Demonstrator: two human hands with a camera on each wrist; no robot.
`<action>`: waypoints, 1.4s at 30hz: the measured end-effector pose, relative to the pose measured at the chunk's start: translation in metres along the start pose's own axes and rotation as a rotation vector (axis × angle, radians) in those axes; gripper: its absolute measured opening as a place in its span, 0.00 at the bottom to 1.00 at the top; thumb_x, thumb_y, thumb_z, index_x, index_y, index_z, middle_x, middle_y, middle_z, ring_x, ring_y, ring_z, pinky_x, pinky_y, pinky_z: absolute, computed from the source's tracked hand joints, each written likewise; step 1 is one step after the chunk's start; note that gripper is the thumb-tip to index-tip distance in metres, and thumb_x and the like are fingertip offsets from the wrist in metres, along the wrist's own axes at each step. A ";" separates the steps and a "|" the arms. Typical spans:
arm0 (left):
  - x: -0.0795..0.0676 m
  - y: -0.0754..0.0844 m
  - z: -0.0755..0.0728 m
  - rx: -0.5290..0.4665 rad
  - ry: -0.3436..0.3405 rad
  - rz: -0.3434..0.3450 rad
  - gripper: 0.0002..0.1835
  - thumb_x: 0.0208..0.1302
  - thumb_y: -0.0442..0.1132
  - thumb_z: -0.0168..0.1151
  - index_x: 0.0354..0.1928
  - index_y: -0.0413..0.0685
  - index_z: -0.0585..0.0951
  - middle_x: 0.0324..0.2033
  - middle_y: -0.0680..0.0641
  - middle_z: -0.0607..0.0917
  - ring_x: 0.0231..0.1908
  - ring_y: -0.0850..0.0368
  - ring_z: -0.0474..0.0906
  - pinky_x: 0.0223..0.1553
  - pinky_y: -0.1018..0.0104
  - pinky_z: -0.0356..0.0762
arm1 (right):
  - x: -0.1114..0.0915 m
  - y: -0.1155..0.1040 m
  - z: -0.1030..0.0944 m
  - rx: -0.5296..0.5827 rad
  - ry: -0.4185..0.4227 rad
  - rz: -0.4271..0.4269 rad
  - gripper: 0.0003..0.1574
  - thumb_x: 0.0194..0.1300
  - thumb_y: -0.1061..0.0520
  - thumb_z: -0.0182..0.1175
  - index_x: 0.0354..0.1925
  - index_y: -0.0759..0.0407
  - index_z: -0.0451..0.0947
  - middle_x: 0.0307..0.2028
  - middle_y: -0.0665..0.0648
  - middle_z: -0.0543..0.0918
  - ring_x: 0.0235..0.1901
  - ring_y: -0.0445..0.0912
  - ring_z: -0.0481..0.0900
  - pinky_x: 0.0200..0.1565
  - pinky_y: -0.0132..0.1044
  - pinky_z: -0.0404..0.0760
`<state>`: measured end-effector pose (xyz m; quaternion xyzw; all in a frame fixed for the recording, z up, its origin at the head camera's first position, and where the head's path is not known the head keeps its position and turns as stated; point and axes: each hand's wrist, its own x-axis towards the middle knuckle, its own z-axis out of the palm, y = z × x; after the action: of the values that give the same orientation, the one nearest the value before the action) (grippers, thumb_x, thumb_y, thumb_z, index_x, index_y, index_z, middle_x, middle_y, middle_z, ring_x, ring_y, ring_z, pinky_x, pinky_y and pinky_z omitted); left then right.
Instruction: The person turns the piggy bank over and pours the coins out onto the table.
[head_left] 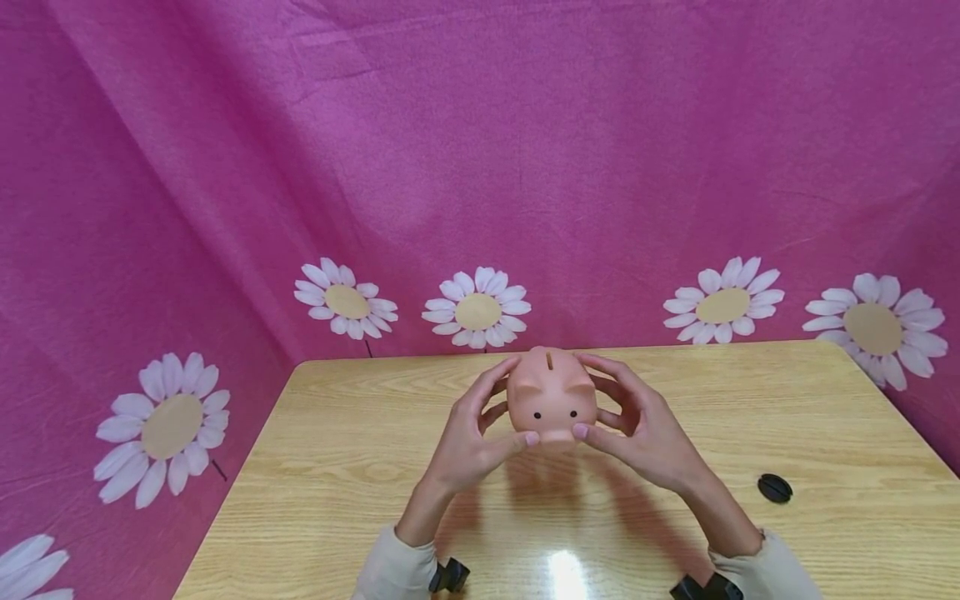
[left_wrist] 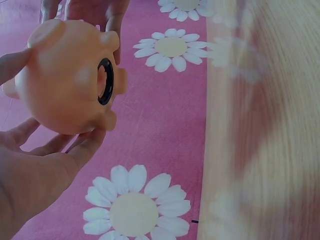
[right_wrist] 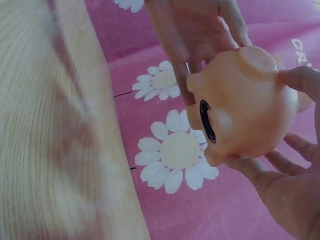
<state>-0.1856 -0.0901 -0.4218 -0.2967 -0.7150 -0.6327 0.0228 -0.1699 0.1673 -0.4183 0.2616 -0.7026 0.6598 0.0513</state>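
Both hands hold a pink piggy bank (head_left: 551, 396) up above the table, its snout toward me and the coin slot on top. My left hand (head_left: 472, 433) grips one side, thumb by the snout and fingers spread round the flank. On the opposite side my right hand (head_left: 637, 425) grips it the same way. Seen from the left wrist, the belly of the piggy bank (left_wrist: 65, 80) has a round hole with a black rim (left_wrist: 110, 82). That black rim (right_wrist: 207, 121) shows edge-on in the right wrist view, between the short feet.
A small black oval plug (head_left: 775, 488) lies on the wooden table (head_left: 337, 475), right of my right forearm. Pink cloth (head_left: 480, 167) with white daisies hangs behind the table and along its left side. Black wrist straps (head_left: 450, 575) sit near both sleeves.
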 end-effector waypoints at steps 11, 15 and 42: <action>0.002 -0.006 0.002 0.021 0.002 -0.004 0.43 0.68 0.44 0.76 0.82 0.61 0.68 0.78 0.51 0.72 0.75 0.48 0.70 0.75 0.46 0.76 | 0.003 0.006 0.000 0.045 0.012 0.068 0.48 0.64 0.72 0.71 0.78 0.66 0.63 0.72 0.48 0.73 0.69 0.34 0.75 0.64 0.32 0.85; 0.003 -0.006 0.001 0.051 0.009 -0.010 0.43 0.68 0.44 0.76 0.82 0.61 0.68 0.77 0.50 0.73 0.72 0.45 0.73 0.69 0.52 0.82 | 0.005 0.008 -0.003 -0.010 0.013 0.087 0.48 0.65 0.70 0.72 0.79 0.62 0.64 0.74 0.53 0.72 0.68 0.34 0.76 0.63 0.32 0.85; 0.019 -0.022 0.001 -0.014 0.083 0.191 0.45 0.66 0.47 0.78 0.80 0.44 0.68 0.77 0.39 0.72 0.75 0.41 0.70 0.71 0.52 0.81 | 0.019 0.018 -0.009 -0.015 0.046 -0.105 0.49 0.61 0.74 0.73 0.78 0.65 0.67 0.77 0.58 0.72 0.73 0.39 0.75 0.65 0.31 0.83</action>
<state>-0.2108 -0.0825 -0.4341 -0.3371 -0.6775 -0.6443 0.1105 -0.1970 0.1697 -0.4257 0.2824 -0.6916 0.6566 0.1040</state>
